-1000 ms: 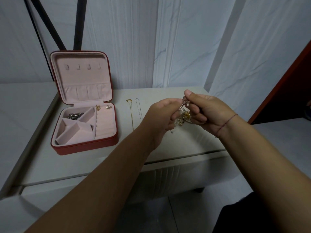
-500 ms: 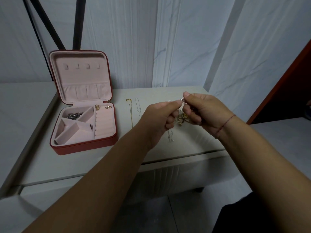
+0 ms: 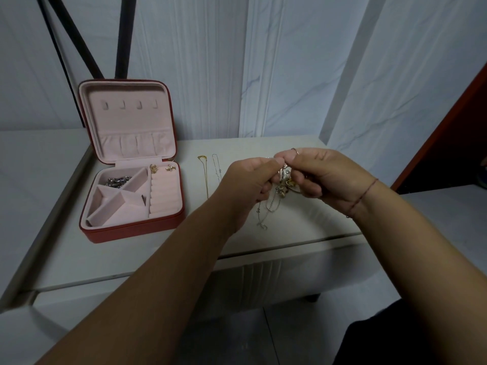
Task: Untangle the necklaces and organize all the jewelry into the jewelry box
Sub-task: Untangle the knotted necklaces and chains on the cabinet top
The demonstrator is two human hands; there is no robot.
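Item 1. Left hand point(image 3: 246, 180) and right hand point(image 3: 326, 172), raised together above the table's front half. Both sets of fingers are curled, pinching a tangled clump of necklaces point(image 3: 284, 184) between them. Thin red thread bracelet point(image 3: 363, 194) on the right wrist.

Item 2. The clump: fine silver and gold chains knotted with small charms. One slim silver strand point(image 3: 263, 219) hangs below the hands to the tabletop.

Item 3. Table point(image 3: 131, 259): pale, smooth, matte top; ribbed front panel.

Item 4. Gold chain point(image 3: 206, 177) and silver chain point(image 3: 216, 167), laid out straight side by side on the table, between the hands and the box.

Item 5. Jewelry box point(image 3: 131, 230), at the left of the table: square, rounded corners, red outer shell, pink velvety lining, lid point(image 3: 126, 119) standing open. Diagonal dividers and ring rolls in the base. Silver pieces point(image 3: 118, 181) in the rear triangular compartment; two gold earrings point(image 3: 154, 168) at the rear edge.

Item 6. White wall panels point(image 3: 290, 75), faintly veined; black poles point(image 3: 123, 35) behind the box.
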